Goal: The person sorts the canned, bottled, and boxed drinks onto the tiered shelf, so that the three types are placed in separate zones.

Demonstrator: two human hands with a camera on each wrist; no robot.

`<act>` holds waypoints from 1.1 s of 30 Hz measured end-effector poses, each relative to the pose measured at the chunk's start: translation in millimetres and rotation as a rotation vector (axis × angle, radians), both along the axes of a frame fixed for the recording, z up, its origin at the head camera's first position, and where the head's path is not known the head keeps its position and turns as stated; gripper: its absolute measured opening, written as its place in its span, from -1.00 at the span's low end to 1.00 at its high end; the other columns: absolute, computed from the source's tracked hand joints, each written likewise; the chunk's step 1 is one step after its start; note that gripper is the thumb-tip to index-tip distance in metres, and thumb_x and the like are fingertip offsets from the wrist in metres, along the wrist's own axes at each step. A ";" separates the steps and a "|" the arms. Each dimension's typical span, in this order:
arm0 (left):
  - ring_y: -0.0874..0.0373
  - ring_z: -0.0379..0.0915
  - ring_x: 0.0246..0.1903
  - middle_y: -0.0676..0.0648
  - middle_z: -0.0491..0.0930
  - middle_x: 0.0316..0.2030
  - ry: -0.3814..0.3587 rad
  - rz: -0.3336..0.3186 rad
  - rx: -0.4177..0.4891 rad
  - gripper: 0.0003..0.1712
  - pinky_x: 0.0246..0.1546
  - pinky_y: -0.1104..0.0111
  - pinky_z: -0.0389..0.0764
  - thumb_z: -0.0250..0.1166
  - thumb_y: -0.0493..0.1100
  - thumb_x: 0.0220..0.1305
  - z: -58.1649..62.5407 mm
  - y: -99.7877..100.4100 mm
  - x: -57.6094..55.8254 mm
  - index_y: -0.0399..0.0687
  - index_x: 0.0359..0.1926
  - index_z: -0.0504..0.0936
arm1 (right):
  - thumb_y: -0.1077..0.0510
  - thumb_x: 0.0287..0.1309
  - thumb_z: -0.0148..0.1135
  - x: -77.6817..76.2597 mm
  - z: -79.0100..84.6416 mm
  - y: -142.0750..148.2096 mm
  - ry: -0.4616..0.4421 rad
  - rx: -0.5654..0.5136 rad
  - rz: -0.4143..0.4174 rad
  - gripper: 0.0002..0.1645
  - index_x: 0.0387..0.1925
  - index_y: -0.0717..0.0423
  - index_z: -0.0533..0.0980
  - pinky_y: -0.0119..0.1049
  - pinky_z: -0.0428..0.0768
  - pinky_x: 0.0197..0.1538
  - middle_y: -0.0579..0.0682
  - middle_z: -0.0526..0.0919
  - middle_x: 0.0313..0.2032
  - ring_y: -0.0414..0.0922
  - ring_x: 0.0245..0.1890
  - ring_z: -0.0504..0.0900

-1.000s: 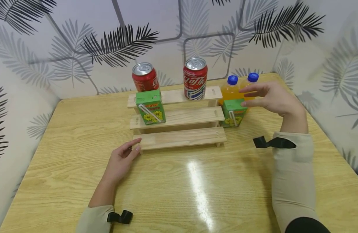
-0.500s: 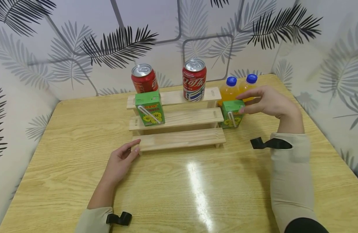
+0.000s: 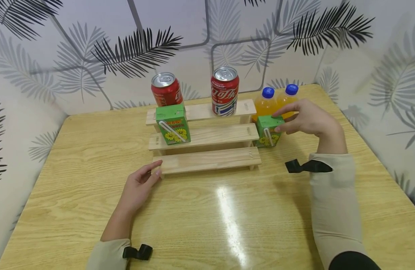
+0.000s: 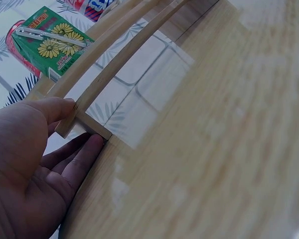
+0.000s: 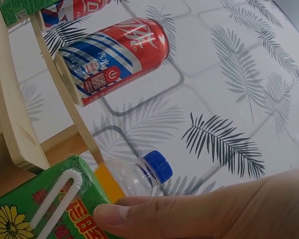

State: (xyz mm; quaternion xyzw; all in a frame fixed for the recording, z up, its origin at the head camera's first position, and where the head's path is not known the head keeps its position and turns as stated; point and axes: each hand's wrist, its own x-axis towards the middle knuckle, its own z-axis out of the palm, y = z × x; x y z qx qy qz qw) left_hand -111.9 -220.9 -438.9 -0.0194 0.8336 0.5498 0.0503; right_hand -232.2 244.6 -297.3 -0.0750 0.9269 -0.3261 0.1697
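Note:
A three-step wooden rack (image 3: 207,161) stands on the table, and my left hand (image 3: 138,187) holds the left end of its lowest step. In the left wrist view the thumb lies on the step's end, with fingers (image 4: 87,154) beside the leg below. To the right of the rack, my right hand (image 3: 316,122) pinches the top of a green drink carton (image 3: 268,137) with a white straw on its front. The thumb presses that carton's face in the right wrist view; the other fingers are hidden there. A second green carton (image 3: 173,125) stands upright on the middle step's left end.
Two red soda cans, one at left (image 3: 167,92) and one further right (image 3: 225,93), stand on the top step. Behind the held carton are two orange drink bottles with blue caps (image 3: 268,93). A leaf-patterned wall covering (image 3: 194,30) rises behind the table (image 3: 194,225).
My right hand has come down and left onto the right carton, its thumb and fingers closing on the carton's top. The left hand keeps its place on the rack.

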 end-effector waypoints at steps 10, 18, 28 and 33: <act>0.40 0.44 0.14 0.06 0.52 0.27 0.000 0.006 -0.001 -0.43 0.41 0.26 0.26 0.20 0.23 0.39 -1.4 -0.3 0.2 0.14 0.31 0.54 | 0.13 0.13 0.47 -4.5 -4.5 -5.3 0.039 -0.023 -0.001 -0.47 0.12 0.19 0.57 0.13 0.48 0.19 0.22 0.54 0.21 0.13 0.12 0.48; 0.22 0.31 0.32 0.00 0.56 0.21 -0.006 0.003 0.010 -0.43 0.43 0.21 0.25 0.22 0.24 0.38 -2.1 0.5 0.0 0.15 0.30 0.55 | 0.05 0.02 0.56 -4.5 -5.9 -2.8 0.091 0.011 0.024 -0.48 0.02 0.13 0.65 0.24 0.39 0.27 0.18 0.61 0.17 0.15 0.21 0.45; 0.20 0.17 0.43 0.03 0.43 0.36 -0.008 0.003 0.011 -0.42 0.43 0.16 0.25 0.22 0.24 0.37 -0.4 0.8 0.5 0.15 0.30 0.55 | -0.09 -0.03 0.59 0.0 -2.1 1.5 0.185 0.051 0.021 -0.48 -0.03 0.03 0.70 0.02 0.56 0.02 0.13 0.70 0.03 0.04 -0.11 0.61; 0.19 0.32 0.33 -0.02 0.56 0.23 -0.010 0.008 -0.003 -0.43 0.42 0.17 0.27 0.21 0.26 0.38 0.5 0.5 0.6 0.18 0.30 0.55 | -0.14 -0.10 0.61 3.7 1.5 4.3 0.247 0.025 0.003 -0.44 -0.06 0.00 0.72 -0.06 0.55 -0.05 0.10 0.69 0.03 0.04 -0.07 0.60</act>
